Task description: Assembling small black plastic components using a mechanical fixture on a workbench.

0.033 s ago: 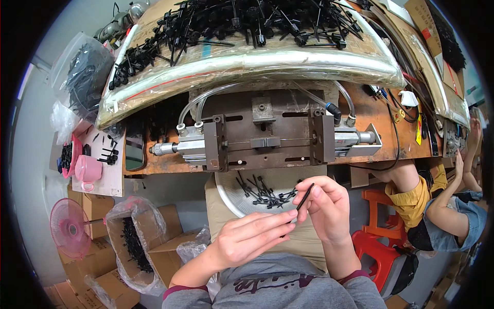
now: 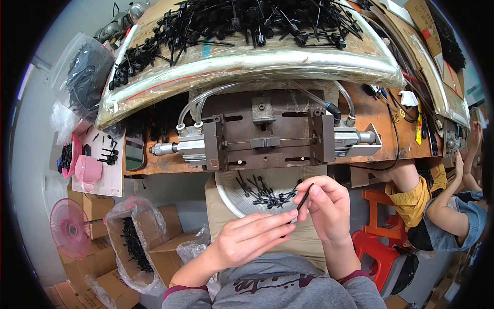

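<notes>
A thin black plastic stick (image 2: 304, 198) slants between my two hands, above the front of my lap. My right hand (image 2: 329, 206) pinches its upper part between thumb and fingertips. My left hand (image 2: 252, 237) is closed around its lower end, with the fingers pressed together and that end mostly hidden. Just beyond my hands is a round white basket (image 2: 226, 193) holding several black stick-like parts (image 2: 262, 190) with thicker heads. My right fingertips overlap the basket's near right side in the view.
Beyond the basket, a metal fixture (image 2: 265, 142) with air cylinders and clear hoses sits on the wooden bench (image 2: 401, 144). A raised cardboard tray (image 2: 206, 67) carries a heap of black parts. Left are a pink mug (image 2: 88, 169) and fan (image 2: 70, 228); right, a red stool (image 2: 373, 252) and another person.
</notes>
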The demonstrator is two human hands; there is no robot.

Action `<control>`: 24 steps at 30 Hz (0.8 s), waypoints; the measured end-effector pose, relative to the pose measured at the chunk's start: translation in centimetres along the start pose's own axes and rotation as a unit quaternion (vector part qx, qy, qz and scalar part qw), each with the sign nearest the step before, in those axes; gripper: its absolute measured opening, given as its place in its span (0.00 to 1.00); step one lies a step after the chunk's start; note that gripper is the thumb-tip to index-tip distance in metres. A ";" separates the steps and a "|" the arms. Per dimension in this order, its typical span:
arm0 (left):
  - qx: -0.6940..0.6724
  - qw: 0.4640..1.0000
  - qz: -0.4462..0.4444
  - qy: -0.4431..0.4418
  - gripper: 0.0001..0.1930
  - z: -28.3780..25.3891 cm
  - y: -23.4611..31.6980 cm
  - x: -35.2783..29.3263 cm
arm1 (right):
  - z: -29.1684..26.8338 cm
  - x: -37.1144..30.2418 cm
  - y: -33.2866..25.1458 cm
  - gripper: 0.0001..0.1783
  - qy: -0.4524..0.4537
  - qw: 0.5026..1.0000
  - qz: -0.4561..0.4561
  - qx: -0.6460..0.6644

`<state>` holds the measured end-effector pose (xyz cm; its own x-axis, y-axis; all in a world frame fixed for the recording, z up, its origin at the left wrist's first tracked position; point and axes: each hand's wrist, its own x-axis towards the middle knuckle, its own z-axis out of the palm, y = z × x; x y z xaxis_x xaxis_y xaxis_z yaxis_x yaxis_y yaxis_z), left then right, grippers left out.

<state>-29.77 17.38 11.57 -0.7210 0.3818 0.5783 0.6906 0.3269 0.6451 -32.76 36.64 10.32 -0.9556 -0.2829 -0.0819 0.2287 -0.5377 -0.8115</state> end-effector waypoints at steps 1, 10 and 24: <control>0.001 1.000 0.002 -0.001 0.17 0.0 0.0 0.0 | 0.0 0.0 0.0 0.12 0.005 1.000 -0.014 -0.020; -0.029 0.999 -0.003 -0.017 0.15 0.1 0.1 -0.7 | 0.4 0.2 -0.3 0.13 0.082 0.987 -0.085 -0.105; -0.012 1.000 0.006 -0.005 0.16 0.4 0.1 -0.6 | 0.7 -0.2 0.6 0.11 0.051 0.997 -0.049 -0.027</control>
<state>-29.22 17.58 11.09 -0.7123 0.3948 0.5803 0.6971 0.3012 0.6506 -32.28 35.84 10.21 -0.9876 -0.1466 -0.0563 0.1247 -0.5143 -0.8485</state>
